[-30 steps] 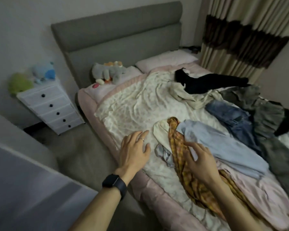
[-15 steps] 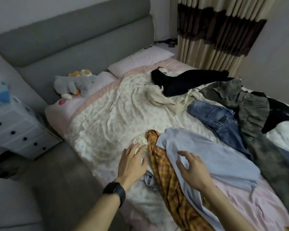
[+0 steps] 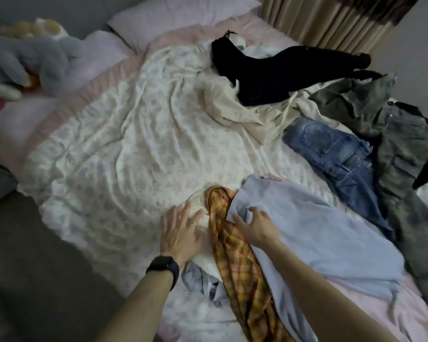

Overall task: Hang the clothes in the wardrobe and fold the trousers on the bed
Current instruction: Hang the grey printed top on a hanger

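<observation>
The clothes lie in a loose heap on the bed (image 3: 124, 134), none folded and none on a hanger, so by my reading the task is at its very start. The left hand (image 3: 181, 233) lies flat with its fingers (image 3: 181, 213) spread on a cream garment (image 3: 204, 257). Between the two hands runs an orange plaid garment (image 3: 235, 257), bunched into a long rope. The right hand (image 3: 256, 228) is on the near edge of a pale blue garment (image 3: 326, 238), with its fingers (image 3: 256, 210) bent over the cloth. Whether they have pinched it I cannot tell.

Well beyond the right fingers lie blue jeans (image 3: 336, 156), flat but unfolded, with grey-green trousers (image 3: 400, 144) touching them on the far side. Further off, a black garment (image 3: 269, 72) rests across a crumpled beige garment (image 3: 237, 107). Just behind the left wrist a small grey-blue piece (image 3: 200, 282) pokes out from under the cream one.

Everything appears left to do: sorting tops from trousers, hanging the former, folding the latter. The wardrobe is not in view. Far from the left fingers, a plush toy (image 3: 27, 60) sits by the pillows.
</observation>
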{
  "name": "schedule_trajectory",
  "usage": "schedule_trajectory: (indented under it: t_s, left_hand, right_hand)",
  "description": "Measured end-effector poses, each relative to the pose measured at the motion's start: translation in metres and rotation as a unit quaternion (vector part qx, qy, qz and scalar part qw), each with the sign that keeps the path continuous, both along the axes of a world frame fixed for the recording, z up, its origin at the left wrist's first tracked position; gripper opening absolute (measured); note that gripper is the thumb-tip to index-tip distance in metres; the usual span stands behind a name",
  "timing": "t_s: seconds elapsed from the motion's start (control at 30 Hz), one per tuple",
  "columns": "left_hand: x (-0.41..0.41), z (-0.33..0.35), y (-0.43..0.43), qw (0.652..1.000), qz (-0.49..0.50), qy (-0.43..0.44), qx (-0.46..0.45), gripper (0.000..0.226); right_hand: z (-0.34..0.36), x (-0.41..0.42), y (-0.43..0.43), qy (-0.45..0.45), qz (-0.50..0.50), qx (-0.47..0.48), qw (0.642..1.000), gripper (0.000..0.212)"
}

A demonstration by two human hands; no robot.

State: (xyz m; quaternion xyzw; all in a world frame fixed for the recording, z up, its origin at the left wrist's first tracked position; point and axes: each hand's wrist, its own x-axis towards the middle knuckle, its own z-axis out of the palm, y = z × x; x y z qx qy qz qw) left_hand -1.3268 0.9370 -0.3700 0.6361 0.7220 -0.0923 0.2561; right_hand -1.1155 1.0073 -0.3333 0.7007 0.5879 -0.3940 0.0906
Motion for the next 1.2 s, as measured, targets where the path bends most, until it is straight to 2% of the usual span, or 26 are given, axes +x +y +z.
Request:
schedule_trajectory:
  t_s: [0.13, 0.2, 0.27, 0.3, 0.4, 0.5, 0.63, 0.7, 0.8, 1.0, 1.1, 1.13, 1.2]
  left_hand:
    - [-0.010, -0.038, -0.001, 0.999, -0.016, 0.017, -0.038, 0.067]
    - [-0.012, -0.045, -0.001, 0.998, -0.022, 0.017, -0.049, 0.068]
    - [-0.013, -0.047, -0.001, 0.998, -0.022, 0.019, -0.063, 0.069]
    - [-0.013, -0.048, -0.002, 0.997, -0.021, 0.021, -0.070, 0.069]
    - [-0.013, -0.044, 0.001, 0.995, -0.022, 0.023, -0.094, 0.071]
    - [-0.014, -0.030, 0.006, 0.992, -0.025, 0.012, -0.123, 0.072]
    - [-0.010, 0.006, 0.015, 0.990, -0.009, -0.041, -0.138, 0.063]
    - [0.003, 0.036, 0.018, 0.995, -0.022, -0.048, -0.090, 0.057]
    - [0.035, 0.093, 0.029, 0.996, -0.035, -0.073, -0.033, 0.048]
    - [0.142, 0.211, 0.032, 0.976, -0.072, -0.190, 0.077, 0.064]
    - [0.185, 0.245, 0.017, 0.972, -0.088, -0.210, 0.065, 0.071]
    - [0.197, 0.255, 0.009, 0.969, -0.087, -0.221, 0.067, 0.064]
    - [0.203, 0.259, -0.002, 0.966, -0.068, -0.234, 0.086, 0.021]
  right_hand:
    - [-0.046, -0.029, 0.030, -0.039, -0.069, -0.028, 0.996, 0.082]
    - [-0.057, -0.037, 0.036, -0.089, -0.064, -0.033, 0.993, 0.063]
    - [-0.062, -0.036, 0.032, -0.099, -0.076, -0.035, 0.992, 0.036]
    - [-0.065, -0.031, 0.028, -0.095, -0.079, -0.028, 0.992, 0.029]
    - [-0.066, -0.006, 0.015, -0.058, -0.102, 0.016, 0.993, 0.021]
    - [-0.045, 0.026, 0.004, -0.015, -0.180, 0.058, 0.982, 0.023]
    - [0.015, 0.079, -0.014, 0.035, -0.228, 0.172, 0.958, 0.034]
    - [0.057, 0.104, -0.023, 0.052, -0.230, 0.214, 0.948, 0.039]
    - [0.118, 0.133, -0.032, 0.089, -0.214, 0.248, 0.941, 0.035]
    - [0.231, 0.174, -0.056, 0.152, -0.169, 0.320, 0.920, 0.036]
    - [0.282, 0.190, -0.068, 0.224, -0.163, 0.339, 0.899, 0.027]
    - [0.303, 0.198, -0.074, 0.242, -0.157, 0.352, 0.890, 0.027]
    - [0.332, 0.201, -0.076, 0.282, -0.147, 0.367, 0.874, 0.016]
